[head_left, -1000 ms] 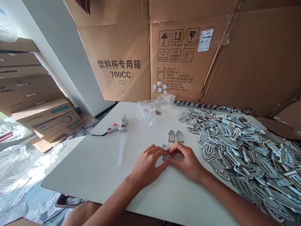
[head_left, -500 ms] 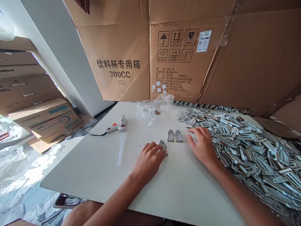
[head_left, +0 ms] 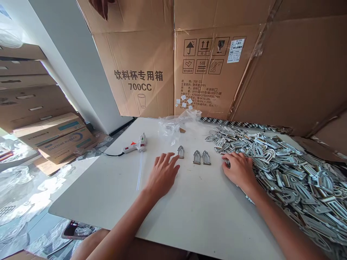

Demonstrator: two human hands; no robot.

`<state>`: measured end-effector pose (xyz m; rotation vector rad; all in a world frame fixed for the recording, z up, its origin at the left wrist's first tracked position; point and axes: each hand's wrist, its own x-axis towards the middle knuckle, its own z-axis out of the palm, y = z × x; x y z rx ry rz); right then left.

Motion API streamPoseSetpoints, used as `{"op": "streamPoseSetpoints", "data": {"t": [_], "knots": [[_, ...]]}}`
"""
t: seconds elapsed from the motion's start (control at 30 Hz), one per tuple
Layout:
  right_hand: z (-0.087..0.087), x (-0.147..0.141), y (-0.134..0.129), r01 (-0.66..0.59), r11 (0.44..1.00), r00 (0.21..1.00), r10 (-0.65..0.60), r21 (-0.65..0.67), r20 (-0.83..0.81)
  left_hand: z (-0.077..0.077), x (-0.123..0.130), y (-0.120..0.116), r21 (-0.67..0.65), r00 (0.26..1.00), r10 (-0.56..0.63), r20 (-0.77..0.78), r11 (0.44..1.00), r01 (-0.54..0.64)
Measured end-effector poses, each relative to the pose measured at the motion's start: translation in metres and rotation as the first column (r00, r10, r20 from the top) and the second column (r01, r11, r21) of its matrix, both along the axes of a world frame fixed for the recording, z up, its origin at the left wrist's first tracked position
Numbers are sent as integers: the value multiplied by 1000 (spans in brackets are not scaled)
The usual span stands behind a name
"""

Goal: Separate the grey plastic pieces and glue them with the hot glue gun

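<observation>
My left hand (head_left: pixel 163 174) is open over the white table, its fingers spread. Its index fingertip is beside a small arch-shaped metal piece (head_left: pixel 180 152) that lies flat; whether they touch I cannot tell. Two matching arch-shaped pieces, a left one (head_left: pixel 196 157) and a right one (head_left: pixel 206 157), lie side by side between my hands. My right hand (head_left: pixel 240 170) is at the near-left edge of a big pile of such metal pieces (head_left: pixel 295 177). Its fingers are curled round a piece that is mostly hidden, with a dark bit showing between thumb and fingers.
A white glue gun (head_left: pixel 137 145) with a clear glue stick (head_left: pixel 140 171) and a cord lies at the left. Crumpled clear plastic (head_left: pixel 172 128) sits at the back. Tall cardboard (head_left: pixel 146 47) walls the far side. Stacked cartons (head_left: pixel 62 139) stand left of the table (head_left: pixel 94 195).
My left hand has let go of the arch-shaped piece, which now lies farther back and left, and its fingers have spread. My right hand has shifted slightly right and closed at the pile's edge.
</observation>
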<state>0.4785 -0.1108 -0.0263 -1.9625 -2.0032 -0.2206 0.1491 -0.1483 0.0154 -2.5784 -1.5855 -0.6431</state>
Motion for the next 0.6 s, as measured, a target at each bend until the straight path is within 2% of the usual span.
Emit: {"op": "streamPoseSetpoints", "data": {"t": [0.1,0.2,0.4,0.5,0.6], "knots": [[2,-2,-1,-4,1000,1000,4,-20,-15,13,-17,-6,-105,999,10,30,994,-7],[5,-3,-2,-19,999,1000,18,-36,-21,21,-31,-11,-164,999,-43,31,985,47],[8,-1,-3,-94,995,995,95,22,-32,20,-34,-9,-200,996,-70,56,976,80],[15,-3,-4,-122,982,988,134,146,-77,16,-30,-8,-180,995,-76,70,980,87],[28,-13,-10,-125,904,965,205,408,-161,14,-28,-8,-175,996,-65,54,982,73]]}}
